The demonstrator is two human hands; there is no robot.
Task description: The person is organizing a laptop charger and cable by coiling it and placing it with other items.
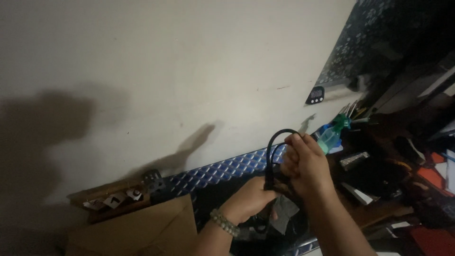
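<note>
The right hand sits a little right of the frame's centre, fingers curled tight around a black cable. The left hand lies just at its seven o'clock, touching it, and also closes on the cable lower down; a beaded bracelet circles that wrist. Both forearms run off the bottom edge, so nothing past them shows

The cable is thin, dark and smooth. It rises out of the right fist as a narrow loop arching toward eleven o'clock, then drops straight into the left hand. Its ends are hidden inside the fists and in the gloom below, where a grey, cloth-like patch is too dim to identify

The whole scene is dark. At eight o'clock from the hands, a brown cardboard box is cut by the lower edge, with small pale bits along its back that cannot be made out. A blue diamond-pattern strip runs behind the hands against the pale wall. At two o'clock stands a green spray bottle, and above it a small dark digital display hangs on the wall. At three o'clock the desk holds a murky clutter whose items are hard to separate
</note>
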